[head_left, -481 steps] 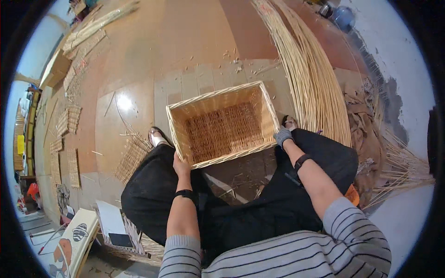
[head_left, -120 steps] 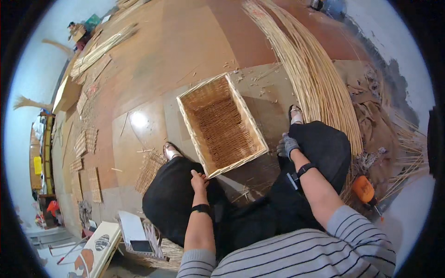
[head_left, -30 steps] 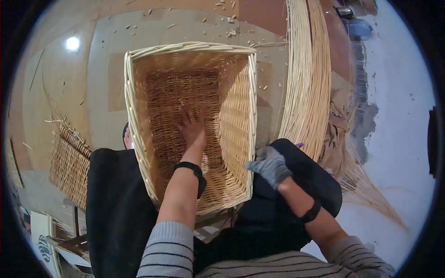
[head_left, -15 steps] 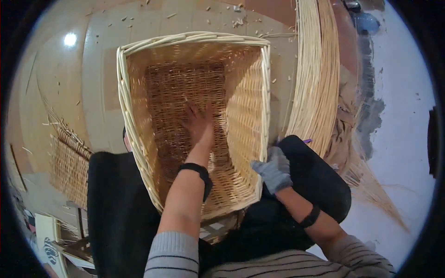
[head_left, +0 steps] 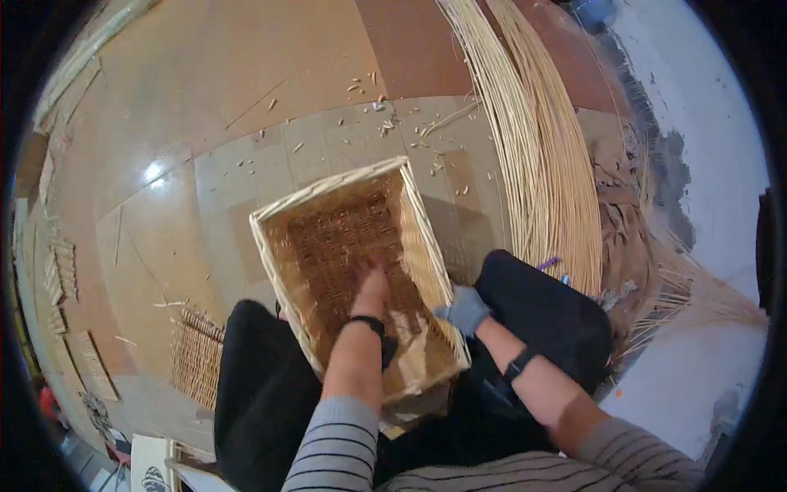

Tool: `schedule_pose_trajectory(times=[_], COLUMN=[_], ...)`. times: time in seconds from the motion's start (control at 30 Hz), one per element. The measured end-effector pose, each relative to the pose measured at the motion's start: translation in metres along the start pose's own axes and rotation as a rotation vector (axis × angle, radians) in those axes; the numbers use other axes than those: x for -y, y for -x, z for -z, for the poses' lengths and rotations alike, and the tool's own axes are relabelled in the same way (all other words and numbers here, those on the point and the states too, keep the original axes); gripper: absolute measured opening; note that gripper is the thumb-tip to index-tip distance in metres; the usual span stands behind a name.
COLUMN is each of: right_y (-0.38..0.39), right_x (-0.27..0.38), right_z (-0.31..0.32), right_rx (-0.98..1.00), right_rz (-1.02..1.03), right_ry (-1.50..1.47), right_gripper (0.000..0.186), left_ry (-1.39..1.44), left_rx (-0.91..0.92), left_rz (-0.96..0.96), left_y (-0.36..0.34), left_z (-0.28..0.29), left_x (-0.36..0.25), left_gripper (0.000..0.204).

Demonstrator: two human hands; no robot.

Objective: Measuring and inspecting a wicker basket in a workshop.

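A deep rectangular wicker basket (head_left: 438,271) leans between my knees with its opening facing me. It has a pale woven rim and a browner bottom. My left hand (head_left: 371,283), bare, reaches down inside it. Its blurred fingers look spread against or close to the woven bottom; whether they touch is hard to make out. On the basket's right rim, near the close corner, my right hand (head_left: 466,312) in a grey glove is closed round the edge, thumb toward the inside. Both wrists wear dark bands.
Long bundles of pale willow rods (head_left: 541,156) lie at the right, their thin ends fanning out past a brown cloth (head_left: 627,238). Wood scraps (head_left: 385,127) litter the floor beyond the basket. A woven panel (head_left: 197,357) lies by my left knee, with more woven strips farther left.
The view has shifted, showing more floor beyond. The basket now sits lower, looks smaller and is turned counterclockwise. My left hand stays inside it and my right stays on its rim.
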State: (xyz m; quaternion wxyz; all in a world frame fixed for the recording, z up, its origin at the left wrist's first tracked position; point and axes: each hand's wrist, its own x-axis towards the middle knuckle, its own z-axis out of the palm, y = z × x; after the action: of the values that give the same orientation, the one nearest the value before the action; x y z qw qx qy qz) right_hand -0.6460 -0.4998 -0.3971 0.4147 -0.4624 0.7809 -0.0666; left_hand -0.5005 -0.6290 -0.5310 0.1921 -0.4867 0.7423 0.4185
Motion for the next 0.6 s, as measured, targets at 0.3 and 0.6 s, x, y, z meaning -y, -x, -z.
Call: schedule_pose_trajectory(times=[0.3,0.6], right_y=[0.022,0.074], right_x=[-0.028,-0.005], right_z=[-0.007,-0.014], right_rx=[0.04,-0.047], right_rz=[-0.136,-0.294], right_ry=[0.212,0.12], right_gripper=[0.06,0.055], left_ry=[1.311,0.657], left_rx=[-0.705,-0.599], left_rz=[-0.361,0.268], left_y=[0.212,0.25], left_z=[0.128,-0.03], left_x=[0.01,0.067], left_gripper=[0.026,0.058])
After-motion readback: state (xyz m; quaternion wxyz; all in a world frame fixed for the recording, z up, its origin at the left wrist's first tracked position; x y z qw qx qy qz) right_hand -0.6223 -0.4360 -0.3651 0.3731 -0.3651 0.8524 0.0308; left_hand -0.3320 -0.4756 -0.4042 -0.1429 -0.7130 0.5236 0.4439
